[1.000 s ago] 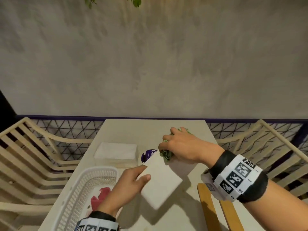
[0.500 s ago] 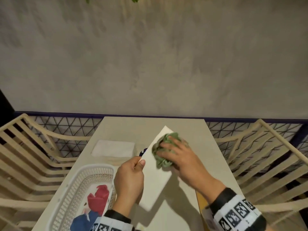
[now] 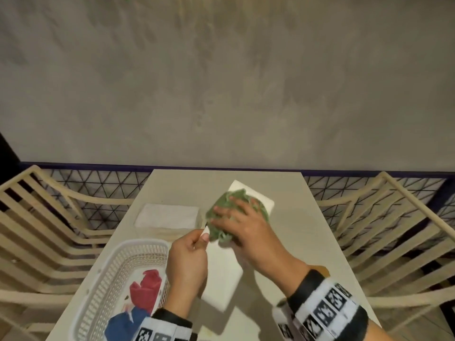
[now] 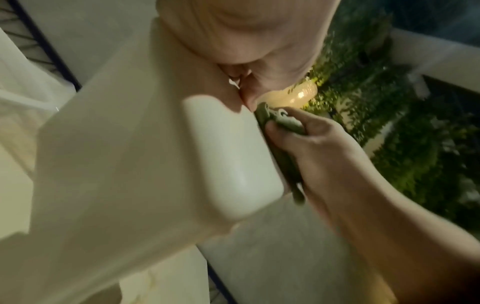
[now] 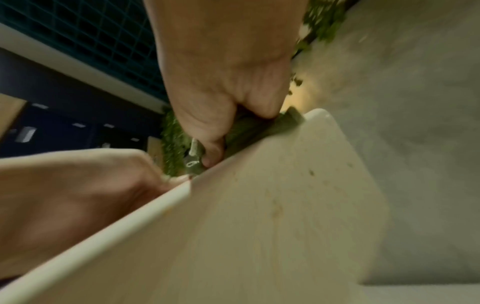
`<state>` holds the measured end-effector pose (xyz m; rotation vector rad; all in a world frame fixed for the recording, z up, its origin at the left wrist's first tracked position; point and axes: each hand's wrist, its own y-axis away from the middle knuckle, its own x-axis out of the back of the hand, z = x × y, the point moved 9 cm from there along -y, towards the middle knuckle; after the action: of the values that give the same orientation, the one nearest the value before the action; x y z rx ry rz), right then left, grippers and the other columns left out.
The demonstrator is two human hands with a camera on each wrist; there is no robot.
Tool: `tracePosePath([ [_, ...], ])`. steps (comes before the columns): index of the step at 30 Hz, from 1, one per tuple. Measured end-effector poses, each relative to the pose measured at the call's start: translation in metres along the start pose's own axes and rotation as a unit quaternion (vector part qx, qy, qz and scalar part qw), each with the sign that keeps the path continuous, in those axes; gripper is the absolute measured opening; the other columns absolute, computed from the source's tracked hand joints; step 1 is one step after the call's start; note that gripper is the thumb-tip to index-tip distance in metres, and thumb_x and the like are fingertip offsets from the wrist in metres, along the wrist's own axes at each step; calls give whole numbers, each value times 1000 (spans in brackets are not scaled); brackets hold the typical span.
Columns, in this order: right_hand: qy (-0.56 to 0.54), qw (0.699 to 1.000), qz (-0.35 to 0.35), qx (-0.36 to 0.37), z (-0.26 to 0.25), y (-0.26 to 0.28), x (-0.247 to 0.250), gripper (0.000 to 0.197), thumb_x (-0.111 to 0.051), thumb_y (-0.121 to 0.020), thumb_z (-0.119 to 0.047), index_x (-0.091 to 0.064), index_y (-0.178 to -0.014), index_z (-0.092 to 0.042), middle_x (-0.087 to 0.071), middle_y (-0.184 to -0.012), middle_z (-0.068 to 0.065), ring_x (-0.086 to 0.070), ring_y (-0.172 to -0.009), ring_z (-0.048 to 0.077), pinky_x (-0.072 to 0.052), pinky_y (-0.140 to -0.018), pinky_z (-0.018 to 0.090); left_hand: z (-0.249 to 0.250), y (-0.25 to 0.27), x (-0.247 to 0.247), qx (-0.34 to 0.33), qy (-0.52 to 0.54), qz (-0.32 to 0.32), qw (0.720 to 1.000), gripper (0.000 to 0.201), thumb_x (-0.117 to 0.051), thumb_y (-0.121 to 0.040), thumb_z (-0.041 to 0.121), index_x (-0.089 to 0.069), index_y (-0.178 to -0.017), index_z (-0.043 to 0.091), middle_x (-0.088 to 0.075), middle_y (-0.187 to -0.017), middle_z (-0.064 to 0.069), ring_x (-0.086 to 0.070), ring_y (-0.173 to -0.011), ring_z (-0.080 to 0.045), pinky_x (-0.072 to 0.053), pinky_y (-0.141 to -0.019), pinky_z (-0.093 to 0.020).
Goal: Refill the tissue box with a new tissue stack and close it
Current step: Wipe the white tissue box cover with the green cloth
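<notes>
My left hand (image 3: pixel 187 257) pinches the near left edge of a flat white tissue box (image 3: pixel 221 279) and holds it tilted above the table, long side pointing away from me. My right hand (image 3: pixel 243 225) presses a crumpled green cloth (image 3: pixel 236 195) onto the box's upper face, near its far half. The left wrist view shows the box's rounded corner (image 4: pixel 233 160), with the cloth (image 4: pixel 283 123) gripped against it by the right hand (image 4: pixel 324 154). A stack of white tissues (image 3: pixel 167 215) lies on the table to the left. Whether the box is open cannot be seen.
A white plastic basket (image 3: pixel 138 242) with red and blue cloths stands at the table's near left. The beige table (image 3: pixel 295 242) is narrow, with a slatted chair on the left (image 3: pixel 49 217) and another on the right (image 3: pixel 381 217). A grey wall rises behind.
The left hand turned the box from lying crosswise to pointing away from me. The right hand brought the green cloth from behind the box onto its upper face.
</notes>
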<state>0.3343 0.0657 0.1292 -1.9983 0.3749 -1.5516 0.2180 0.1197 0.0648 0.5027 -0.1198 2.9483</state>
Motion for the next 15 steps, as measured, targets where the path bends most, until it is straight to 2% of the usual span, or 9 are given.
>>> tracePosePath([
  [2,-12,1000,0,14,10,14,7,36,-56,-70,-29,-70,-103,-22,-69,-111,1,-57,-112,34,-38,-94,58,0,-4,9,-4,-7,-3,1000,21,-56,-88,24,-68,-73,32,-72,-74,0,-65,-77,-27,-51,-75,-38],
  [4,-28,996,44,-66,43,3,20,34,-62,-66,-19,-70,-100,-19,-71,-102,5,-56,-107,33,-47,-88,57,1,-1,6,-15,-50,-10,999,18,-54,-90,23,-70,-82,26,-73,-79,0,-65,-79,-27,-51,-75,-37],
  [6,-24,991,64,-116,41,-16,23,36,-63,-65,-14,-71,-100,-17,-70,-103,6,-56,-104,36,-45,-88,58,0,1,1,-10,-47,-10,999,17,-54,-91,23,-71,-90,23,-74,-82,-1,-65,-82,-27,-52,-78,-40],
  [7,-18,994,50,-97,26,-20,14,35,-62,-67,-16,-71,-101,-18,-70,-107,4,-57,-106,36,-41,-92,58,-2,1,1,-3,-31,-7,1000,17,-55,-90,23,-71,-90,25,-74,-82,-1,-65,-82,-28,-53,-80,-43],
  [9,-14,1000,15,-11,1,-4,-6,36,-54,-74,-23,-67,-107,-24,-67,-117,-1,-52,-114,33,-29,-103,51,-3,-3,4,4,1,-2,1000,20,-56,-89,21,-71,-82,31,-74,-78,-1,-66,-80,-28,-53,-81,-45],
  [11,-23,1000,4,2,13,13,0,39,-50,-74,-25,-65,-110,-27,-64,-122,-2,-47,-119,29,-25,-106,45,-1,-2,5,0,6,-13,1000,22,-56,-89,20,-68,-76,33,-73,-73,0,-66,-77,-27,-53,-78,-43],
  [13,-29,996,38,-76,47,3,16,38,-59,-70,-18,-68,-107,-22,-66,-119,2,-50,-114,32,-35,-100,55,3,4,0,-9,-24,-25,999,22,-55,-90,20,-67,-73,29,-72,-73,1,-66,-77,-27,-51,-76,-39],
  [15,-7,991,49,-120,43,-13,24,39,-64,-66,-15,-70,-104,-18,-67,-116,5,-54,-110,38,-40,-92,62,5,4,-3,-5,-24,-22,999,17,-55,-90,21,-69,-81,25,-72,-77,0,-65,-79,-27,-53,-78,-41],
])
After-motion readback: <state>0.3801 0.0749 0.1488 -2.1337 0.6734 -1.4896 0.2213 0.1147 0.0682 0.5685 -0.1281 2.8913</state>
